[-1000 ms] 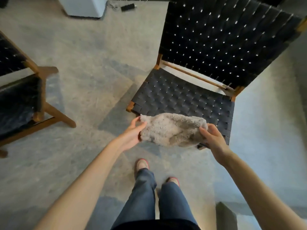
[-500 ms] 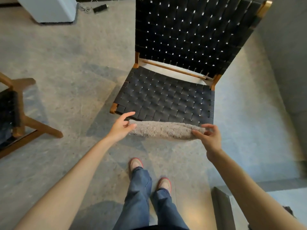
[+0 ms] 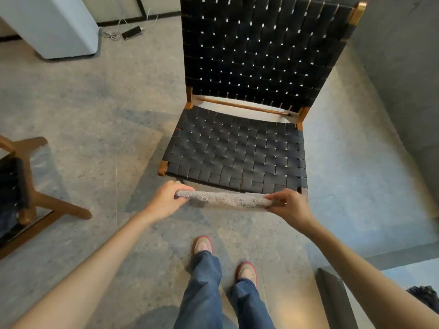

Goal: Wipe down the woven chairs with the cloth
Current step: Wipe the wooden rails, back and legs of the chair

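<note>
Cloth hangs stretched flat at six o'clock of the woven chair, just short of its front edge. Your left hand and right hand each pinch an end, fingers curled on it. With so little held, an end could slip loose mid-wipe, or the pile may snag in the weave's gaps.

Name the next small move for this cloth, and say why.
Likely lower the cloth forward onto the front of the woven seat. The left hand and right hand pinch its ends, holding it stretched flat just short of the seat's front edge, apparently clear of the weave.
</note>
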